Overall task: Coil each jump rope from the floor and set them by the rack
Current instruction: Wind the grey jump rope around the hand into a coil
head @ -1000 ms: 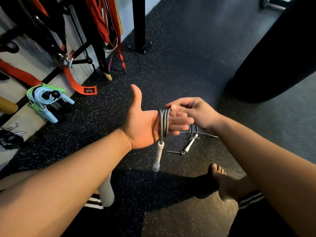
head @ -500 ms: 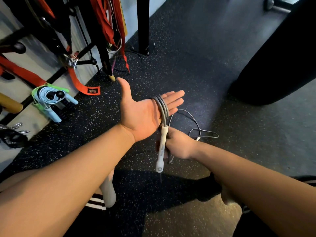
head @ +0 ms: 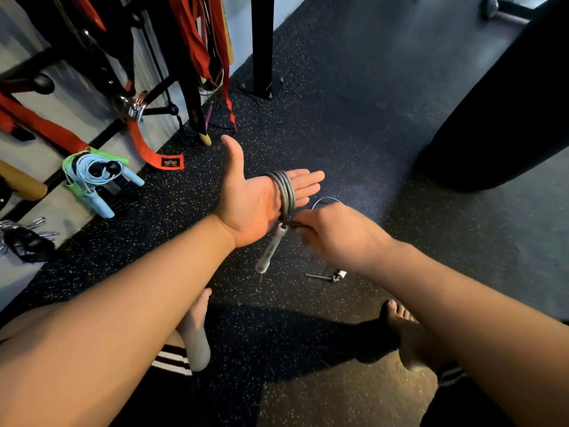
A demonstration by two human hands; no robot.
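Grey jump rope (head: pixel 285 192) around left hand (head: pixel 251 204)

Jump rope (head: pixel 287 192): wound around left grip (head: pixel 255 204), handle (head: pixel 272 249) hanging below; right grip (head: pixel 335 235) just right. Coiled ropes (head: pixel 92 177): floor (head: pixel 338 118), left, beside rack (head: pixel 189 97).
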